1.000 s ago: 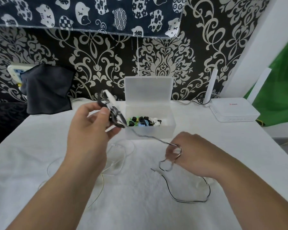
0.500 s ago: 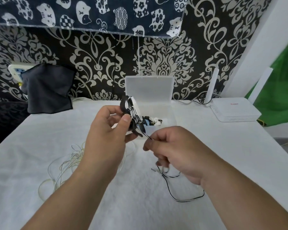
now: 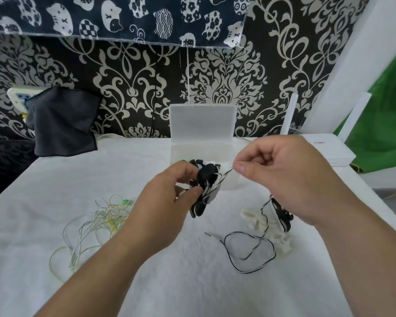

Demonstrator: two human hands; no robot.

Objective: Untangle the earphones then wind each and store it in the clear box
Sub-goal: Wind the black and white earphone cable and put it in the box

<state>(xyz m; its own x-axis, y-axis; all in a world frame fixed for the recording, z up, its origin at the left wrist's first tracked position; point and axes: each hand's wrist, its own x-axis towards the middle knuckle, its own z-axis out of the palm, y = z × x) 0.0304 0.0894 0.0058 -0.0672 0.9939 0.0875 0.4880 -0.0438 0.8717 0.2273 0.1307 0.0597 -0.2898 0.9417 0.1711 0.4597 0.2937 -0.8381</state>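
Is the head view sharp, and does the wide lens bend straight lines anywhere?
Head view: light is soft and even, with no hard glare; the left hand and the black winder it holds look slightly blurred, as does the right hand; the white door frame leans and curves near the right edge, so the lens distorts there.

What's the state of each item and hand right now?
clear box: lid open, earbuds inside.
black earphone cable: partly wound, tail and plug on the table.
pale tangle: loose on the table.
left hand: holding the wound bundle.
right hand: pinching the cable taut.
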